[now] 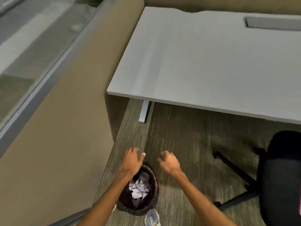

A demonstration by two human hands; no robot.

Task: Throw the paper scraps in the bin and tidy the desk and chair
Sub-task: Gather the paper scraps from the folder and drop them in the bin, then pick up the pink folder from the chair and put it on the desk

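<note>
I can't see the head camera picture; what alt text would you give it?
Two empty hands, left and right, hover open over a small dark bin on the carpet, with crumpled paper scraps inside. A bare grey desk stands ahead, and a black chair sits at the right, pulled out from it.

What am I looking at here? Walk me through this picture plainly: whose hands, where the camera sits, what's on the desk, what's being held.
There is no machine here. A person wears one wide-angle camera on the head, looking forward and down, so you see their own bare arms. The left hand and the right hand are both open and hold nothing. Below them on the carpet stands a dark bin with crumpled paper scraps inside. The grey desk shows only bare top and a built-in slot at the back. A black chair stands at the right, pulled out from the desk. A shoe shows near the bin.
</note>
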